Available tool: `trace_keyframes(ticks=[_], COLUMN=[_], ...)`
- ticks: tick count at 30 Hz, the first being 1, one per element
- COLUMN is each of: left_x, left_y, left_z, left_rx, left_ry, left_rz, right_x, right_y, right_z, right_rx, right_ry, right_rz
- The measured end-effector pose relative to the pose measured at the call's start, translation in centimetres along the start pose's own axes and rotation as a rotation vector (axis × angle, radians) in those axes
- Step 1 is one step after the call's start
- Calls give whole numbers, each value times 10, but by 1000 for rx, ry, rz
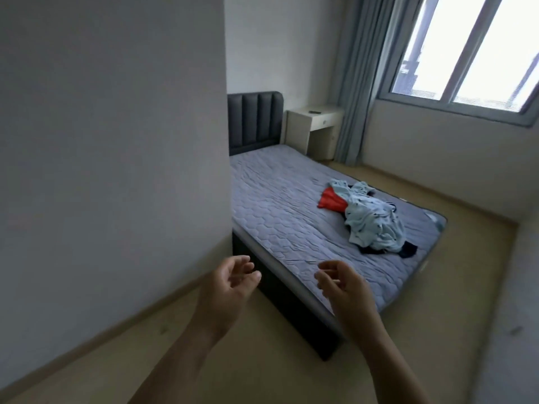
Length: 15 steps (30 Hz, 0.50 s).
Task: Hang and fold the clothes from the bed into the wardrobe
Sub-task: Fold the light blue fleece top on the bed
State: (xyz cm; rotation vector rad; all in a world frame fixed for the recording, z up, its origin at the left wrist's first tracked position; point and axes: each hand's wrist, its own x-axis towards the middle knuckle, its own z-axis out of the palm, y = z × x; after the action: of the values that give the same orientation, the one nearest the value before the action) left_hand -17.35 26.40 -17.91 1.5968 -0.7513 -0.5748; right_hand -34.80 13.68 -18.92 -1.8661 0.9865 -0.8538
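Your left hand [230, 282] and right hand [341, 282] hang empty, fingers loosely curled and spread; the clothes pile [370, 218] lies on the bed [280, 211], well beyond your fingertips.

head view from standing height, facing forward and down, bed [291, 217] some way ahead, wall [110, 141] close left

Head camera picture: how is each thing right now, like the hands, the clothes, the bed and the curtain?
Left hand, open, holding nothing.
Right hand, open, holding nothing.
Clothes, crumpled in a pile on the bed.
Bed, covered by a grey quilted pad.
Curtain, pulled aside.
Bedside drawer, shut.
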Motion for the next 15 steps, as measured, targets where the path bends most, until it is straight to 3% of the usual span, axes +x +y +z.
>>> trace_keyframes(ticks=[8,15], left_x=[19,48], left_y=[18,25], left_z=[186,302], left_rx=[-21,-7], left_ry=[-266,-468], left_rz=[1,5], right_x=[16,34], right_y=[77,134], right_z=[-158,-239], right_rx=[-93,-149], right_ry=[186,321], right_rz=[104,189])
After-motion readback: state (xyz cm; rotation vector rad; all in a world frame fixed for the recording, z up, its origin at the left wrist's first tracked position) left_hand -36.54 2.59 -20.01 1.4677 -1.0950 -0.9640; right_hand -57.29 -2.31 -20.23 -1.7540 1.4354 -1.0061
